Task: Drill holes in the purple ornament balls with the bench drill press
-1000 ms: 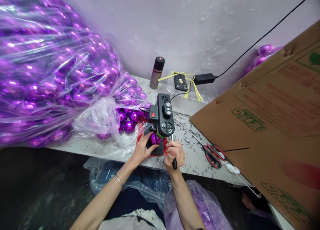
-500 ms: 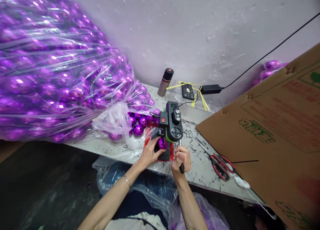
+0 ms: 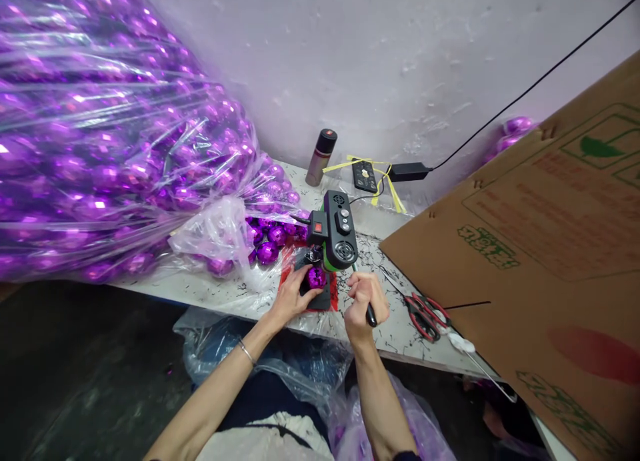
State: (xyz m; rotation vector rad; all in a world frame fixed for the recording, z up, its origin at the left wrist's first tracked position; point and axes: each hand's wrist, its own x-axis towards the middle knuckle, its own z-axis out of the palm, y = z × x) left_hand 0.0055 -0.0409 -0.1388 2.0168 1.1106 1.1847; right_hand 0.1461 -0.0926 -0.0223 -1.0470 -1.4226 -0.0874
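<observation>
A shiny purple ball ornament (image 3: 317, 277) sits between the thumb and fingers of my left hand (image 3: 291, 294), under the front of a small black-and-green bench press machine (image 3: 341, 227). My right hand (image 3: 366, 304) is wrapped around the black grip of the machine's lever handle (image 3: 371, 315). The machine stands on a red sheet (image 3: 334, 294) on the worktable. Just left of it, several loose purple balls (image 3: 268, 252) lie at the mouth of a large clear bag (image 3: 125, 161) full of the same balls.
Behind stand a dark-capped spray can (image 3: 321, 157) and a black power adapter (image 3: 409, 172) with its cable. Red-handled scissors (image 3: 425, 314) lie on the worktable (image 3: 235, 294) among scattered black bits. A large cardboard box (image 3: 540, 247) fills the right side.
The camera view has shifted slightly. My right hand has swung the lever handle a little to the right, away from the machine. My left hand still holds the ball at the same spot.
</observation>
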